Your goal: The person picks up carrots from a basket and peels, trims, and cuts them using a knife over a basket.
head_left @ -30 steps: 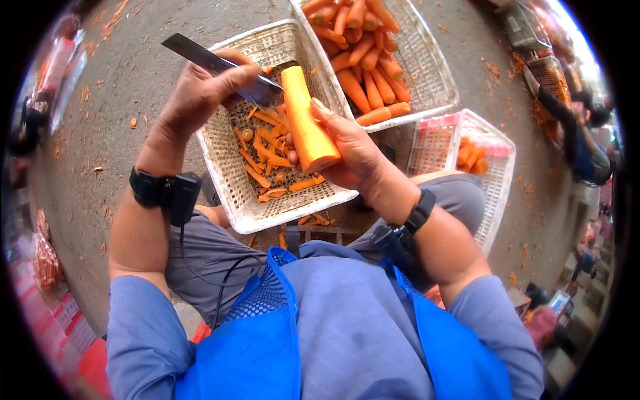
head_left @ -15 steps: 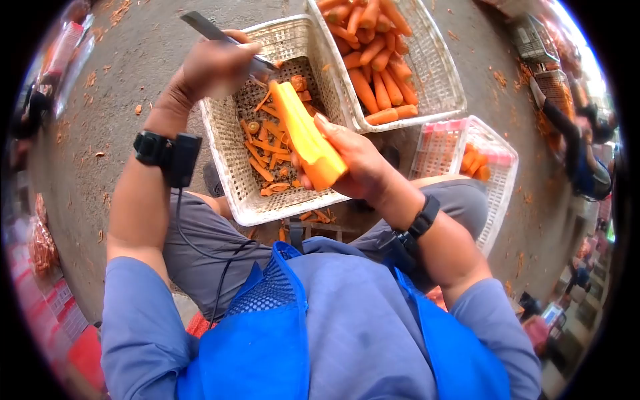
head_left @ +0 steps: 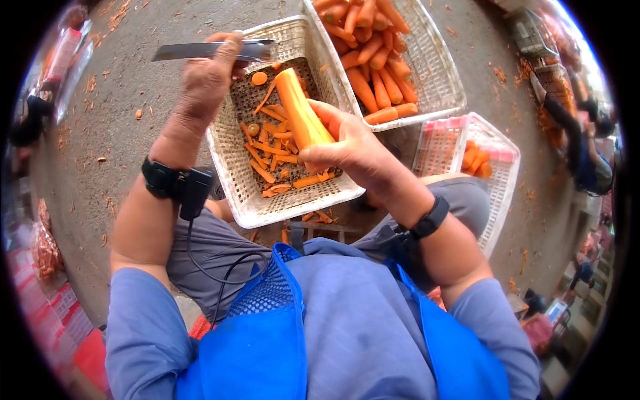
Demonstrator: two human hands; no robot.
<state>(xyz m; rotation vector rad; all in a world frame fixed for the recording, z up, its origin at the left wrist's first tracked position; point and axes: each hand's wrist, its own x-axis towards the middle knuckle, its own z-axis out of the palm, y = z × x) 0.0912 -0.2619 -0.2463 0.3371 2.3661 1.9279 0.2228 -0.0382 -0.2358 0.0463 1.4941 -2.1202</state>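
My left hand is closed round a flat metal peeler or blade, held level over the left edge of a white basket. Fingers and thumb of my right hand grip the lower end of a thick peeled carrot, tilted over the same basket. Blade and carrot are apart. Orange peelings and cut pieces lie in the basket below, and a round slice shows near the blade.
A second white basket with whole carrots adjoins at the upper right. Another white crate with orange pieces is by my right knee. Scraps dot the floor. Part of another person shows at the far right.
The blade has swung from a slant to nearly level and is apart from the carrot. My right hand has shifted its hold on the carrot. A round slice now shows near the blade.
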